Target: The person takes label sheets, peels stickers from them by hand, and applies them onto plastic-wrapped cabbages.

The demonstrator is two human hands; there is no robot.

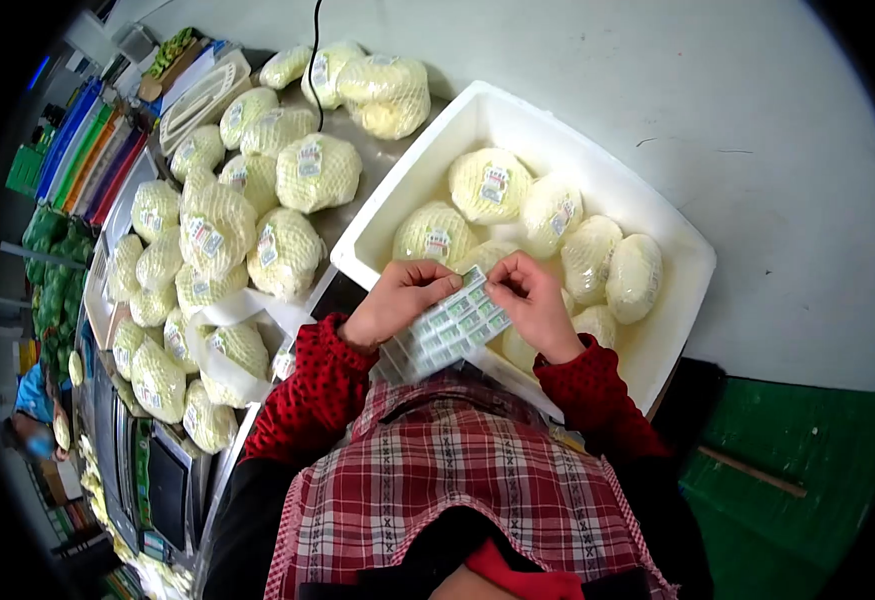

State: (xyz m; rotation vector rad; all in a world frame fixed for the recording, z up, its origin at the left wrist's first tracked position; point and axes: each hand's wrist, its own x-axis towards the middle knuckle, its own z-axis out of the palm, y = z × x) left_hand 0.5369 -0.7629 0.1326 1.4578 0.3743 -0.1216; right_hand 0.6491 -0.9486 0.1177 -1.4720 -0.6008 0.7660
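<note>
My left hand [402, 303] pinches the upper left edge of a sheet of small green and white labels [455, 322]. At the sheet's upper right corner, the fingertips of my right hand [534, 303] are pressed together; whether a single label is between them is too small to tell. The sheet hangs tilted over the near edge of a white foam box [682, 240]. Inside the box lie several pale fruits in foam nets and clear wrap, among them a labelled one [490, 186] at the back. My hands partly hide the nearer fruits.
Many wrapped fruits [318, 172] are piled on the metal table at the left. A black cable [314, 70] hangs behind them. Coloured crates [87, 150] stand farther left, with another person [35, 400] below. A stick [752, 471] lies on the green floor at right.
</note>
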